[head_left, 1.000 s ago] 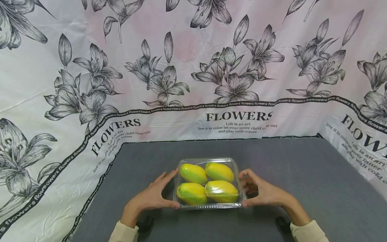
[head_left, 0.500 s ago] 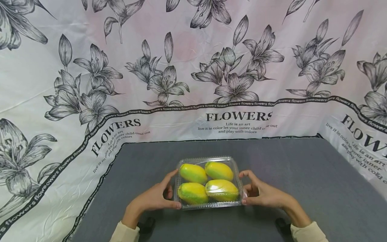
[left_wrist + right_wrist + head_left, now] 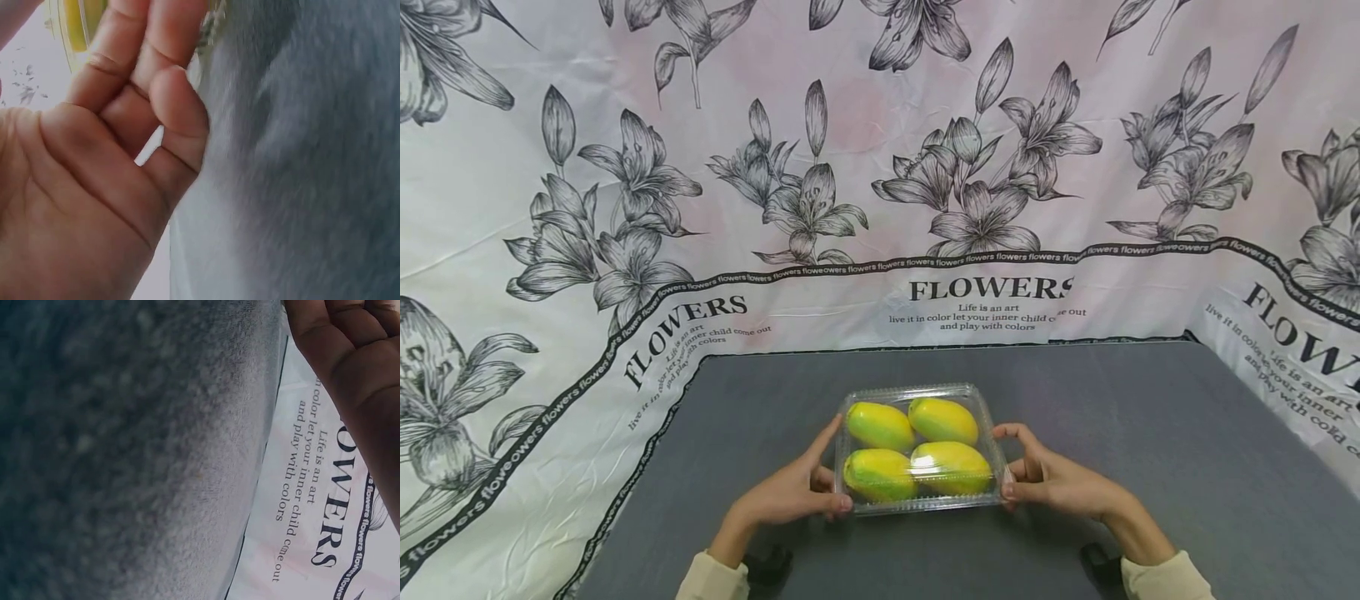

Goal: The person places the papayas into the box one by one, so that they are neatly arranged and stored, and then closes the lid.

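A clear plastic clamshell box (image 3: 925, 503) with several yellow-green fruits (image 3: 951, 467), mango- or papaya-like, is at the middle of the grey table. Its lid is down over the fruits. My left hand (image 3: 786, 493) grips the box's left side, thumb at the near corner and index finger along the edge; the other fingers curl in low against it. On the opposite side my right hand (image 3: 1063, 482) holds the box between thumb and curled fingers. The left wrist view shows my left palm (image 3: 94, 169) and a sliver of yellow fruit (image 3: 74, 25). Whether the box's underside touches the table is hidden.
The grey tabletop (image 3: 760, 392) spreads around the box on all sides. A white cloth (image 3: 985, 312) with flower prints and lettering hangs behind it and along both sides. Dark wrist straps (image 3: 769, 567) sit below the hands.
The box has shifted slightly away and tilted a little, its near edge appearing higher. The left fingers have drawn in under its side, and the right fingers have closed in on its edge.
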{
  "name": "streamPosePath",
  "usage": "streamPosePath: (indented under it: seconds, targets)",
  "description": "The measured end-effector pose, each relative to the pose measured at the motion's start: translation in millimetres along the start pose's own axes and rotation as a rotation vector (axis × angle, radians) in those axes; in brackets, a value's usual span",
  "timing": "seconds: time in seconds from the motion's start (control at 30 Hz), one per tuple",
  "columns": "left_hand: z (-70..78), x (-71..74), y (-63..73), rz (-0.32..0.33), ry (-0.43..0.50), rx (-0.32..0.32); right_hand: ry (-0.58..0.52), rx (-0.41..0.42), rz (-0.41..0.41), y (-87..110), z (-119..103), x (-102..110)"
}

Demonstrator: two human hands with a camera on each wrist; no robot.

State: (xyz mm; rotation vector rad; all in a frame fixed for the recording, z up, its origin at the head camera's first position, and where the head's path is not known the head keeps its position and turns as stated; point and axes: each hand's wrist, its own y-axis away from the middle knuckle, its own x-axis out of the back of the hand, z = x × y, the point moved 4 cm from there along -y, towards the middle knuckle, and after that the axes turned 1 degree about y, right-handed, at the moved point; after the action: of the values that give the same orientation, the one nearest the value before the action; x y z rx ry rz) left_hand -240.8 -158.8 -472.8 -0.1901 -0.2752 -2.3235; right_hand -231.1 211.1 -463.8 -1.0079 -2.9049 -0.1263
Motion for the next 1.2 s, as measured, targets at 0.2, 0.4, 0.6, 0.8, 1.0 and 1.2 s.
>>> streamPosePath:
  seconds: [0.2,0.4,0.6,0.8,1.0,1.2]
  targets:
    - [-1.2,-2.7,-3.9,-0.005,0.129,-0.062,0.012,-0.007,0.027,0.0,2,0]
    - [-4.7,-2.7,-4.7,0.006,0.185,0.003,0.015,0.006,0.039,0.7,-1,-1]
    - [-7.1,-0.1,-3.7,-0.015,0.187,0.034,0.023,0.004,0.055,1.2,-2,-2]
    - [-5.9,1.5,-5.1,0.001,0.153,0.036,0.03,0.004,0.075,1.5,-1,0]
    - [-2.9,-0.5,-8.1,0.065,0.132,0.019,0.06,-0.01,0.108,2.2,1,2]
    - [-0.2,-5.8,-12.5,0.168,0.128,0.006,0.076,-0.004,0.14,0.8,1,3]
